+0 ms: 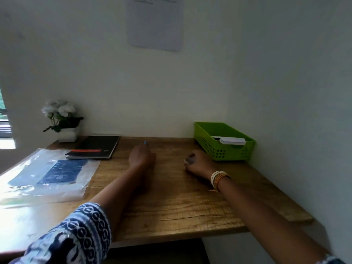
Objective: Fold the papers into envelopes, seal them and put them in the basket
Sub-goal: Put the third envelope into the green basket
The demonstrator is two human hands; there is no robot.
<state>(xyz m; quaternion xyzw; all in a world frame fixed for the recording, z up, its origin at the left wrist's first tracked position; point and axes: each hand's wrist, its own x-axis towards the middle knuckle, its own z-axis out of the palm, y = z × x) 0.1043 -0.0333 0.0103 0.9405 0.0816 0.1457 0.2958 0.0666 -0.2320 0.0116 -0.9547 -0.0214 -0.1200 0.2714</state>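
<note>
Wooden desk (171, 206) bears the left hand (142, 154) curled on a small blue-tipped thing (145, 143), right hand (198, 161) loosely curled, apparently empty; at two o'clock, basket (224, 149) holds light, crushable envelopes (232, 140), best pinched by edges.

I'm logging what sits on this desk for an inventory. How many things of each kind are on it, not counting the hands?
Green basket: 1
White folded paper lying in the basket: 1
Black notebook: 1
Clear plastic sleeve with blue sheets: 1
Potted white flowers: 1
Blue-tipped thing sticking out of the left hand: 1
Total: 6
</note>
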